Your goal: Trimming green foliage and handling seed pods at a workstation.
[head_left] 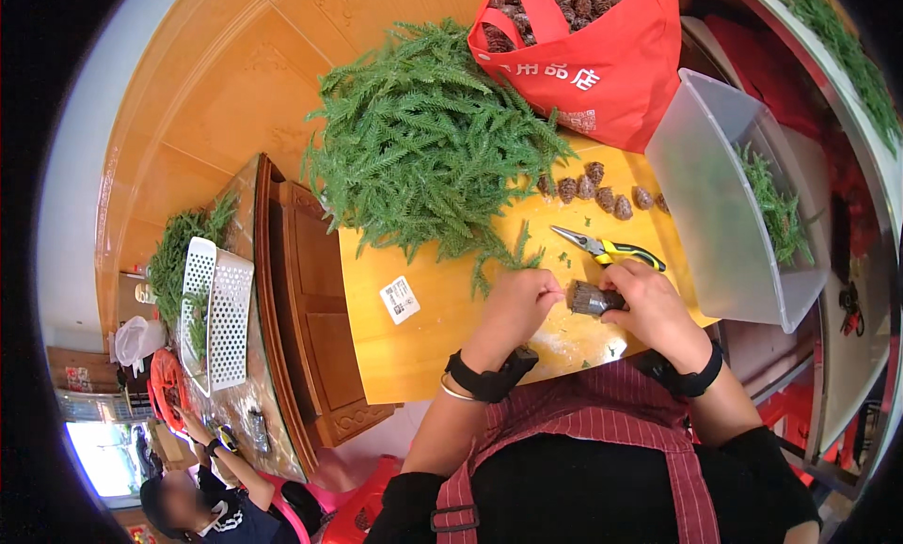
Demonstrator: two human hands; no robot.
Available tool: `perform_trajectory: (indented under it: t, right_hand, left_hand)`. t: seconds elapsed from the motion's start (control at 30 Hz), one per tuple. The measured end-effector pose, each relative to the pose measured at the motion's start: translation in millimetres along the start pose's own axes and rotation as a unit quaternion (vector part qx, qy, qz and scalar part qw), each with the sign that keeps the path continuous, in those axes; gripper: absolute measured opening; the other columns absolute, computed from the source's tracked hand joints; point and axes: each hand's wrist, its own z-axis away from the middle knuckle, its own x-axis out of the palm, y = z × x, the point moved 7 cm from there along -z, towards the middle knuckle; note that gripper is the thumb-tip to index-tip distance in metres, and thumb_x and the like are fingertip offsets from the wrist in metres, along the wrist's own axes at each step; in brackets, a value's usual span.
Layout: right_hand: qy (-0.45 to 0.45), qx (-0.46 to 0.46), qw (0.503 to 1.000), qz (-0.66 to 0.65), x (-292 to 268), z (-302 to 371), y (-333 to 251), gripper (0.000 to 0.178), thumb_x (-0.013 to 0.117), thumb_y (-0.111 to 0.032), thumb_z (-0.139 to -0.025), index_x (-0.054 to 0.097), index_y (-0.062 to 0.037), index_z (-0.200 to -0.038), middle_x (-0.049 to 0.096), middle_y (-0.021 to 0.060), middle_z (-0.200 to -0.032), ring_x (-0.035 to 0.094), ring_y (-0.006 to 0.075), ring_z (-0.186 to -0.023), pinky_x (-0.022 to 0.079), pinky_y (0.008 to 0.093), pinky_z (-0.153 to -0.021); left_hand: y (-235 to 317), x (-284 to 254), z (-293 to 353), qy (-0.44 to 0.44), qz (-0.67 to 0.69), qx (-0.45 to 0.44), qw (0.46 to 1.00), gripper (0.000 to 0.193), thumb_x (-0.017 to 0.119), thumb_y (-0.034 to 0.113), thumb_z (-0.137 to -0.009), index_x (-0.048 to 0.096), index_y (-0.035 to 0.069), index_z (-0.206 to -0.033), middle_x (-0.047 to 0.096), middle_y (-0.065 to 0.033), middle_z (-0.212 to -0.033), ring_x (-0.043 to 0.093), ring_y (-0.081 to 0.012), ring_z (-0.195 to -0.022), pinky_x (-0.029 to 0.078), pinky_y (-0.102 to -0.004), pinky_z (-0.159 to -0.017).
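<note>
My right hand (649,309) is closed around a short, dark brown bundle (593,299), perhaps of thin strands, held low over the yellow tabletop (442,328). Beside the bundle's left end, my left hand (520,301) is closed in a pinch; anything between its fingertips is too small to make out. Just beyond my right hand lie long-nose pliers (611,249) with yellow and black handles. Several brown pine cones (605,198) sit farther back on the table. A big heap of green artificial fir sprigs (423,140) covers the far left of the table.
A red bag (602,74) full of pine cones stands at the back. To the right, a translucent plastic bin (724,205) holds some sprigs. A white sticker (400,299) is on the table. At far left, another person (226,506) reaches toward a red basket (169,389) near a white basket (229,318).
</note>
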Motion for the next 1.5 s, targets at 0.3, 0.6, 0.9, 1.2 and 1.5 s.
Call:
perform_trajectory:
  t: [0.3, 0.6, 0.9, 1.2, 1.5]
  right_hand:
    - [0.000, 0.005, 1.000, -0.017, -3.7, 0.1, 2.9, 0.037, 0.074, -0.003, -0.057, 0.051, -0.0038, -0.086, 0.054, 0.0118, -0.083, 0.057, 0.0286, -0.080, 0.046, 0.0359, -0.070]
    - [0.006, -0.002, 1.000, -0.019, -2.5, -0.6, 1.4, 0.038, 0.074, -0.003, -0.056, 0.051, -0.0040, -0.086, 0.053, 0.0119, -0.083, 0.057, 0.0277, -0.078, 0.046, 0.0354, -0.069]
    - [-0.003, -0.003, 0.999, -0.038, -2.0, -2.1, 3.4, 0.039, 0.075, -0.003, -0.056, 0.051, -0.0041, -0.085, 0.054, 0.0118, -0.082, 0.057, 0.0279, -0.078, 0.046, 0.0359, -0.069]
    - [0.098, -0.094, 0.989, -0.060, -51.0, -5.7, -42.1, 0.024, 0.061, -0.007, -0.074, 0.055, -0.0041, -0.097, 0.057, 0.0144, -0.090, 0.056, 0.0321, -0.084, 0.046, 0.0379, -0.073]
    - [-0.003, -0.043, 0.995, -0.088, -49.6, 5.7, -36.3, 0.010, 0.053, -0.012, -0.081, 0.059, -0.0082, -0.089, 0.061, 0.0087, -0.069, 0.060, 0.0291, -0.067, 0.048, 0.0384, -0.062]
  left_hand:
    - [13.4, -37.5, 9.3, 0.026, 0.013, -0.008, 1.000, 0.013, 0.061, 0.011, -0.080, 0.058, 0.003, -0.089, 0.060, -0.0063, -0.071, 0.057, -0.0151, -0.062, 0.045, -0.0280, -0.056]
    - [21.7, -6.6, -2.6, -0.019, -0.106, 0.000, 0.994, 0.007, 0.066, 0.013, -0.072, 0.063, 0.007, -0.074, 0.061, -0.0083, -0.068, 0.060, -0.0244, -0.063, 0.046, -0.0315, -0.056]
    - [5.8, -33.4, 9.7, -0.010, -0.137, -0.003, 0.990, 0.009, 0.061, 0.012, -0.075, 0.058, 0.004, -0.077, 0.057, -0.0128, -0.071, 0.056, -0.0295, -0.066, 0.043, -0.0367, -0.057]
    - [86.8, -86.2, 29.2, -0.026, -0.125, 0.055, 0.990, 0.010, 0.058, 0.013, -0.079, 0.054, 0.004, -0.078, 0.055, -0.0126, -0.069, 0.055, -0.0283, -0.061, 0.042, -0.0344, -0.054]
    - [100.7, -51.5, -18.0, -0.068, -0.121, 0.136, 0.981, 0.011, 0.053, 0.013, -0.082, 0.054, 0.003, -0.080, 0.056, -0.0145, -0.070, 0.057, -0.0321, -0.066, 0.043, -0.0378, -0.058]
